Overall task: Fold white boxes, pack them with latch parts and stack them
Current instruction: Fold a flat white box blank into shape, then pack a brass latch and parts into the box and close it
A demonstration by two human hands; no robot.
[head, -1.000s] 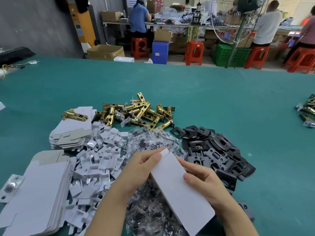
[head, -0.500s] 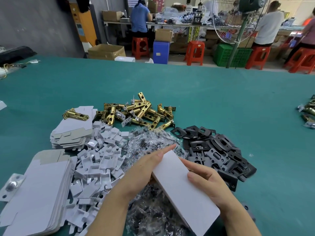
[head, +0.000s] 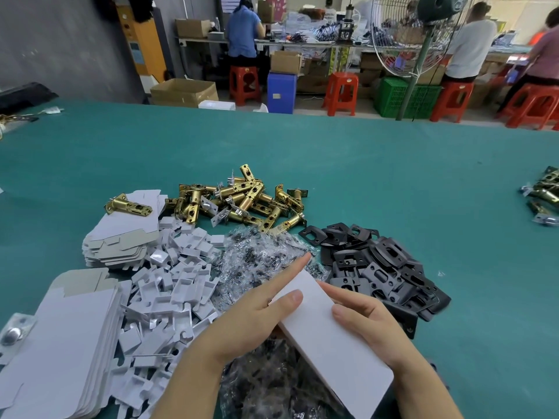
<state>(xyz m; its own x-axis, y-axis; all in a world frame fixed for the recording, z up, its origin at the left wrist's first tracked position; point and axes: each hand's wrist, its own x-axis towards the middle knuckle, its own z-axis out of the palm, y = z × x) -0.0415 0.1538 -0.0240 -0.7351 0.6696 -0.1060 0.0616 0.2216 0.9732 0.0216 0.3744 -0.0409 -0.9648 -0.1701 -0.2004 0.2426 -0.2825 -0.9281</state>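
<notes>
Left hand (head: pixel 251 319): lies along the left edge of the white box (head: pixel 326 337), index finger stretched straight to the box's far corner, thumb pressed on the top face; whether the other fingers curl under the box I cannot tell.
Right hand (head: pixel 372 331): grips the box from its right side, thumb on the top face, index finger laid along the far right edge, remaining fingers hidden beneath.
White box: held between both hands above the tabletop (head: pixel 332 164), long and flat, tilted, its far end by the left fingertip and its near end by the right wrist.
Screw bags (head: pixel 260 258): clear plastic packets heaped directly under and beyond the hands, running back toward the person.
Black plates (head: pixel 381 264): dark metal plates piled just right of the right hand, a few touching the bag heap.
Brass latches (head: pixel 242 201): gold-coloured latch bolts in a loose pile beyond the hands, past the bags.
White inserts (head: pixel 169 285): small folded card pieces spread just left of the left hand.
Flat box blanks (head: pixel 60 343): one stack far left of the left forearm; another stack (head: pixel 124 234) beyond it with a single latch (head: pixel 128 205) lying on top.
More latches (head: pixel 543 195): well to the right of the right hand, at the frame edge.
</notes>
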